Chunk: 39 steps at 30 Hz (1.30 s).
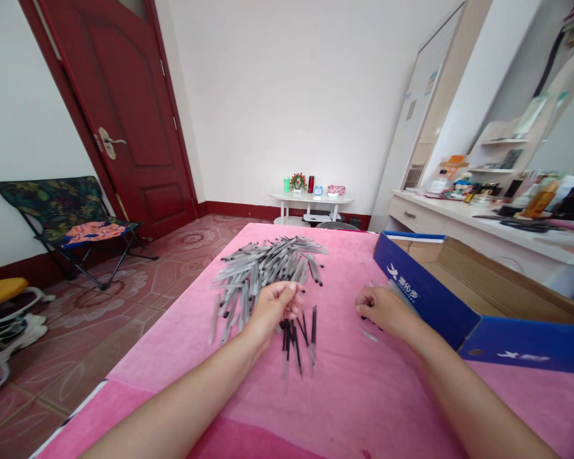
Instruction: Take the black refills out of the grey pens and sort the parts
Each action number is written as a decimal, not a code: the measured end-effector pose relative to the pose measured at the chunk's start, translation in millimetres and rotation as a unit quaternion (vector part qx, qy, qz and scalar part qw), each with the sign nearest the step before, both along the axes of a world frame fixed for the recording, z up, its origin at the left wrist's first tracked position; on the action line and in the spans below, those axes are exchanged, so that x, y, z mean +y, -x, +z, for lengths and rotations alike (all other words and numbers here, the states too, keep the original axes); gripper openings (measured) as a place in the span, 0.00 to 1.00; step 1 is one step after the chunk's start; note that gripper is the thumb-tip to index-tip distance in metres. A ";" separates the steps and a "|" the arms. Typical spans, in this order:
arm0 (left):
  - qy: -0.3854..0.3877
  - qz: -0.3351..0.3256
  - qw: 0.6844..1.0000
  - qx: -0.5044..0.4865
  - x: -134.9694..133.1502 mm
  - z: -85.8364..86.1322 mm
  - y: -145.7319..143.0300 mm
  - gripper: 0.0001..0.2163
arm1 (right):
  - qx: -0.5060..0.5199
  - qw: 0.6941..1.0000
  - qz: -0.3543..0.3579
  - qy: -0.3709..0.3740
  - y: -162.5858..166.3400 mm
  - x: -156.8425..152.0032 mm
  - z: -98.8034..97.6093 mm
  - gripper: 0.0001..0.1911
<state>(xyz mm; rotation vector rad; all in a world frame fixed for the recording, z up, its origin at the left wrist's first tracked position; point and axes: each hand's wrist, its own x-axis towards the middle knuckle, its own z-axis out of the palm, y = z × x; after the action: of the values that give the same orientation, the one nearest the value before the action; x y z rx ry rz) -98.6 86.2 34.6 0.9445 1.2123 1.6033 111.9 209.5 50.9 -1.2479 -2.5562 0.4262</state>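
Observation:
A pile of grey pen barrels (263, 268) lies on the pink cloth (344, 389) in front of me. My left hand (275, 305) rests at the pile's near edge, fingers curled on a grey barrel. Several thin black refills (299, 335) lie just below that hand. My right hand (385, 309) sits to the right, fingers closed on a small pen part I cannot make out, close to the blue cardboard box (430, 296). A loose clear piece (369, 335) lies beside it.
The open blue box with a brown inside (497, 287) takes up the right of the table. A white dresser (483, 229) with bottles stands behind it. A folding chair (71, 220), a red door (129, 108) and a small white table (310, 203) stand beyond.

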 end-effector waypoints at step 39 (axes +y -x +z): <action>0.062 0.066 0.865 0.493 -14.6 42.5 19.6 0.15 | 0.355 0.865 0.059 0.349 50.9 -59.2 0.1 0.17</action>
<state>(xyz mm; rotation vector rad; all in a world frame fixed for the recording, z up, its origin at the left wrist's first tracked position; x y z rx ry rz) -118.2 71.5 77.1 1.7159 2.0619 1.0820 61.0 150.3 50.9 -0.8472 -1.8592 1.6047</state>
